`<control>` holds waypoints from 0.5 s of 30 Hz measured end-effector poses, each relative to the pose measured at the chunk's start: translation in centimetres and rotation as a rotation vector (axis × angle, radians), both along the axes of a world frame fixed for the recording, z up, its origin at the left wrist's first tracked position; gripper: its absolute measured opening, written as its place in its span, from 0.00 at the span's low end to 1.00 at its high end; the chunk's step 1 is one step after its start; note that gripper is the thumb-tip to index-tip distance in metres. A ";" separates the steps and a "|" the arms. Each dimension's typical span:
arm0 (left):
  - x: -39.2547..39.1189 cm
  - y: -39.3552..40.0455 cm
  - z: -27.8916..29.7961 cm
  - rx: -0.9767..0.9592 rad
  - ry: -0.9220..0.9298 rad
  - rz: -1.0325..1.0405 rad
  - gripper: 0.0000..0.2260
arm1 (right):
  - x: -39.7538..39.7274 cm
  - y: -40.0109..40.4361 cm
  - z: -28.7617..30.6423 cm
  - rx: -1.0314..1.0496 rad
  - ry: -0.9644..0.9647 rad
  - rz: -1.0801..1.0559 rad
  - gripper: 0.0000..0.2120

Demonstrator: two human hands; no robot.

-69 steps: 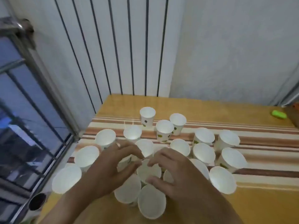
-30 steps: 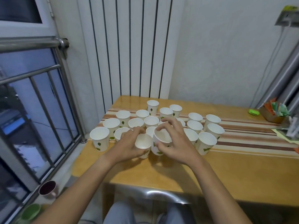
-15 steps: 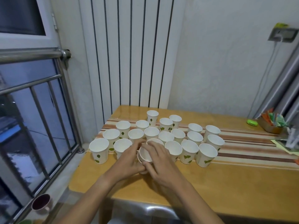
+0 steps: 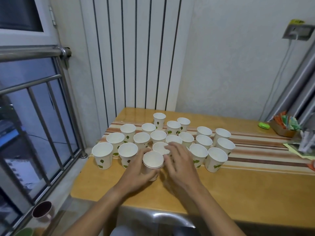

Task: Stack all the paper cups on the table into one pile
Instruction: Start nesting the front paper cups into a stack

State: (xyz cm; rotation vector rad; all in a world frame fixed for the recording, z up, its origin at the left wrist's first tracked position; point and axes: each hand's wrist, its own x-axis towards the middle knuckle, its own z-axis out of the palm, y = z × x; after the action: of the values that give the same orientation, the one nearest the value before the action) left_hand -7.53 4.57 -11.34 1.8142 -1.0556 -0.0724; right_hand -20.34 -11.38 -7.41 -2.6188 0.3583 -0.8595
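Several white paper cups with green leaf prints stand upright in a cluster on the striped runner [image 4: 255, 147] of a wooden table [image 4: 238, 193]. At the cluster's near edge is a short nested stack of cups [image 4: 152, 160]. My left hand [image 4: 136, 169] grips this stack from its left side. My right hand [image 4: 180, 160] is just right of the stack, fingers spread, with its fingertips at the rim of the single cup [image 4: 159, 147] behind the stack. It holds nothing. Loose cups reach from the far left cup [image 4: 102, 155] to the right-hand cup [image 4: 216, 159].
A small green object [image 4: 263, 125] and a box of sachets [image 4: 284, 126] sit at the table's far right. A white radiator [image 4: 136, 57] stands behind, and a barred window [image 4: 42, 116] is on the left. A dark mug [image 4: 42, 211] rests on the sill below.
My right hand put a cup onto the one in my left hand, then came off it and moved right and back toward the cup behind. The camera pulled back and up.
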 end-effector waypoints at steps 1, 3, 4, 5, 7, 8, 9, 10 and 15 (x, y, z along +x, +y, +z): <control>0.0 0.0 -0.1 0.009 -0.014 0.004 0.29 | -0.2 -0.6 0.0 -0.015 -0.019 -0.082 0.16; 0.0 0.0 -0.1 0.017 -0.031 0.011 0.29 | -0.6 -1.4 0.2 -0.066 0.032 -0.183 0.13; 0.0 -0.1 -0.1 0.021 -0.032 0.012 0.29 | -0.8 -1.6 0.2 -0.089 0.080 -0.203 0.12; -0.1 -0.1 0.0 0.024 -0.031 0.012 0.30 | -1.0 -1.8 0.2 -0.103 0.136 -0.208 0.10; -0.1 -0.2 0.1 0.035 -0.021 0.007 0.31 | -1.2 -1.9 0.2 -0.126 0.228 -0.210 0.08; -0.1 -0.2 0.2 0.041 -0.013 0.003 0.31 | -1.2 -2.0 0.2 -0.139 0.246 -0.213 0.06; -0.1 -0.3 0.3 0.048 -0.009 -0.001 0.31 | -1.2 -1.9 0.3 -0.145 0.239 -0.216 0.06; -0.1 -0.3 0.3 0.054 -0.006 -0.004 0.31 | -1.1 -1.9 0.4 -0.145 0.207 -0.219 0.05; -0.1 -0.4 0.5 0.057 -0.015 -0.014 0.32 | -1.4 -0.7 2.3 -0.202 -0.184 -0.166 0.05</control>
State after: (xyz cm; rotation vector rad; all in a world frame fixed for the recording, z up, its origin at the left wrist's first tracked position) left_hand -7.65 4.21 -10.80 1.8611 -1.0864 -0.0975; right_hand -21.70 -12.12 -5.13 -2.6902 0.4648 -1.2410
